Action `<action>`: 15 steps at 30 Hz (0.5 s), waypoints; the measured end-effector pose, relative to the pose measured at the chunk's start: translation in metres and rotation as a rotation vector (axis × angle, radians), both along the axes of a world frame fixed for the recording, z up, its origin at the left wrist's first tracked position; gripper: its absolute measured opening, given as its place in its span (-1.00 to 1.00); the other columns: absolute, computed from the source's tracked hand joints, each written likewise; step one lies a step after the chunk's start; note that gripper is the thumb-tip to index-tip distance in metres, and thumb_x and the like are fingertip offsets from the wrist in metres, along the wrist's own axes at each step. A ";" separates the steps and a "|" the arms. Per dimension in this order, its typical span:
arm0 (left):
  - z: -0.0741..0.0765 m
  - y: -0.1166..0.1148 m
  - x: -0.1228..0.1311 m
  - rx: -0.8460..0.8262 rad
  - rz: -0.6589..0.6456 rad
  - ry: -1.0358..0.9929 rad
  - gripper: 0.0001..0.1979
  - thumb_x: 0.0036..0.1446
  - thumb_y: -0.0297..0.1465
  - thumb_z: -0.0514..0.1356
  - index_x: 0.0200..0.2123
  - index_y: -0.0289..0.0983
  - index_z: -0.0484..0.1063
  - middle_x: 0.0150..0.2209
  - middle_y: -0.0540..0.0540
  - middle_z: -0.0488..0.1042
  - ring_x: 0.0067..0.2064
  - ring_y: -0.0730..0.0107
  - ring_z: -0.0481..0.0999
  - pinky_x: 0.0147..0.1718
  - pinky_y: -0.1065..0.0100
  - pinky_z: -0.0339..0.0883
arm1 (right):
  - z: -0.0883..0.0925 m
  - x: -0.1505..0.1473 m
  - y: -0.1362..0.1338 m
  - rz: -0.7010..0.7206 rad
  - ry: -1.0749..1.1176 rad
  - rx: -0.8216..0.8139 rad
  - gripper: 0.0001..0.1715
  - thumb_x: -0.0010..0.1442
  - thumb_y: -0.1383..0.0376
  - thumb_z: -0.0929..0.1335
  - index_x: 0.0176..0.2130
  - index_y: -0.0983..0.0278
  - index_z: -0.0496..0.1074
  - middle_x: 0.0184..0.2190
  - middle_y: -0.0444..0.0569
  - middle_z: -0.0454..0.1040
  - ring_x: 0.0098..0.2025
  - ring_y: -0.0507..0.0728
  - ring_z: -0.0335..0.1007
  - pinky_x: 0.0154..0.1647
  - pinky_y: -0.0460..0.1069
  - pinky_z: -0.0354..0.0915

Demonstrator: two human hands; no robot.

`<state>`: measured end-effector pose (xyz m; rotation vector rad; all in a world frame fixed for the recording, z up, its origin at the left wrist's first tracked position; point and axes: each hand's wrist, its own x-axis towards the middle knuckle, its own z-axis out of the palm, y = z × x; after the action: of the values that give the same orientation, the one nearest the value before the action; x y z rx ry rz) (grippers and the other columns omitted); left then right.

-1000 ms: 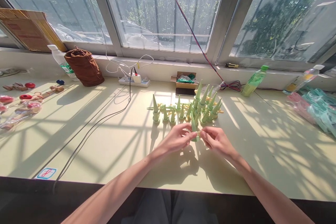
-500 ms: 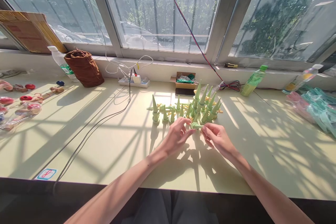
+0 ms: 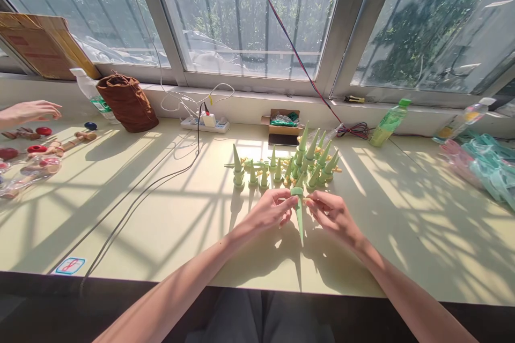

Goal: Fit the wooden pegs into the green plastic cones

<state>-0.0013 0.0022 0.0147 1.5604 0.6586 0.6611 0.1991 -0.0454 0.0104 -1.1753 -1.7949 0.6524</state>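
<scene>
My left hand [image 3: 272, 209] is closed on a light green cone-shaped piece [image 3: 299, 220], thumb across it just below its wide round end. That end faces up and away, and the long point hangs down towards me. My right hand [image 3: 329, 211] is closed beside the piece, thumb and forefinger pinched on a small yellowish bit [image 3: 305, 200] at its side; the bit is mostly hidden. Just beyond both hands stands a cluster of similar green spiky pieces [image 3: 309, 158], with small yellow parts among them. A taller green cone [image 3: 236, 159] stands at the cluster's left end.
Behind the cluster are a small open cardboard box [image 3: 285, 131] and a power strip [image 3: 207, 124]. Bottles, a brown drawstring bag [image 3: 127, 104] and wooden kendama toys [image 3: 60, 146] lie around. Another person's hand [image 3: 34, 111] is at far left. Cables cross the table [image 3: 169, 236].
The green piece has turned from lying sideways between my hands to pointing down towards me. At far left, the other person's hand has lifted away from the wooden toys.
</scene>
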 end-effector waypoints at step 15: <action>-0.007 0.001 0.002 0.531 0.113 0.030 -0.75 0.31 -0.24 0.14 -0.08 -0.26 0.46 -0.14 -0.16 0.42 -0.30 0.41 0.44 -0.40 0.42 0.37 | 0.007 0.003 0.005 0.252 0.572 -0.679 -0.45 0.22 -0.06 0.38 -0.51 0.28 0.20 -0.62 -0.28 0.09 -0.72 -0.15 -0.18 -0.75 -0.15 -0.24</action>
<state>0.0004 0.0036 0.0079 2.0330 0.6261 0.9525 0.2025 -0.0401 0.0175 -1.0239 -1.2565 1.6524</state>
